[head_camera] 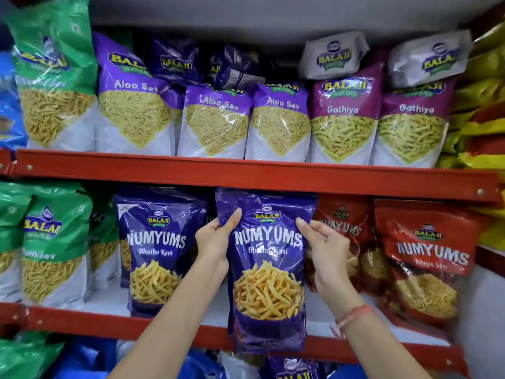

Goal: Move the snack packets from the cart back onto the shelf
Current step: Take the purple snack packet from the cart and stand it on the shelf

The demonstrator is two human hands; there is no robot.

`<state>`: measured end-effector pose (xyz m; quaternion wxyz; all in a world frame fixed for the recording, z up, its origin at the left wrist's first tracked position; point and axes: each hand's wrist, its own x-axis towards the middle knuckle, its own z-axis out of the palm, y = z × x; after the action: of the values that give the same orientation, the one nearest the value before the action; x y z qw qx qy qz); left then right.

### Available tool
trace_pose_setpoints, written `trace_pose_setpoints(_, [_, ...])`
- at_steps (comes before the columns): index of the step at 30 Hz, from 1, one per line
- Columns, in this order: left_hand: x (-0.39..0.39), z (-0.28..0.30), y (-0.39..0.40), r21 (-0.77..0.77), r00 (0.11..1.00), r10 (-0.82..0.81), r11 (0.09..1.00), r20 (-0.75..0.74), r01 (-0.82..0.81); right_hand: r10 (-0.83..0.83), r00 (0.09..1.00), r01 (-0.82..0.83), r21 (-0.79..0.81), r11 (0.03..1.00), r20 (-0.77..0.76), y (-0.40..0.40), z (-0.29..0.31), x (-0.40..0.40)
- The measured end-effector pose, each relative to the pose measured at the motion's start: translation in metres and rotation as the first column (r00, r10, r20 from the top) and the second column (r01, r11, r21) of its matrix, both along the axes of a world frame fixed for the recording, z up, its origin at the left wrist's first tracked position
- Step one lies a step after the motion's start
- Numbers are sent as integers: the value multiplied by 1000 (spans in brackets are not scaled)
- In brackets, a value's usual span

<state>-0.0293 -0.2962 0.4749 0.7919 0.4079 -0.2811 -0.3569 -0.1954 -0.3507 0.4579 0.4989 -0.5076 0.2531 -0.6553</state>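
Two bare forearms reach up from the bottom edge toward a store shelf, the right one wearing a pinkish thread bracelet (352, 315) at the wrist. Between them hangs a dark blue Numyums packet (269, 272), upright, its lower edge overlapping the red front rail of the middle shelf (82, 320) and its top touching the rail above. At 9 o'clock of the packet, the left hand (216, 236) grips its upper left edge, thumb across the front and fingers behind. At 3 o'clock, the right hand (326, 247) holds the upper right edge, fingers curled loosely, thumb tip on the front of the bag. A second blue Numyums packet (158, 250) stands just beside it at 9 o'clock, already on the shelf; red Numyums packets (426, 258) lean at 3 o'clock. Green Balaji bags (52, 242) fill the far left. On the upper shelf (246, 170), at 12 o'clock, purple Aloo Sev packets (216, 121) and magenta Gathiya packets (343, 119) stand in a row, with white Balaji packs (333, 54) lying on top.
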Motion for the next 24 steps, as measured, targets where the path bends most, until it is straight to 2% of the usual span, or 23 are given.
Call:
trace_pose_setpoints(5, [15, 0, -35, 42, 999, 28, 999, -20, -27, -35, 999, 33, 44, 998, 32, -33, -6, 22])
trace_pose_setpoints(10, [29, -2, -62, 32, 998, 24, 999, 60, -26, -52, 997, 47, 85, 995, 61, -57, -17, 37])
trace_pose_setpoints(14, [30, -15, -66, 96, 996, 32, 995, 89, -41, -74, 995, 66, 107, 992, 67, -62, -30, 41])
trace_pose_setpoints(19, [31, -37, -64, 144, 972, 49, 986, 231, -83, -20, 998, 25, 85, 996, -63, -57, -40, 33])
trace_pose_setpoints(21, [28, -58, -48, 193, 970, 17, 979, 244, -66, 29, 985, -2, 157, 988, -170, -57, -59, 28])
trace_pose_setpoints(24, [25, -86, -26, 280, 971, -119, 958, 209, 57, 133, 961, -60, 285, 957, -243, -59, -91, 23])
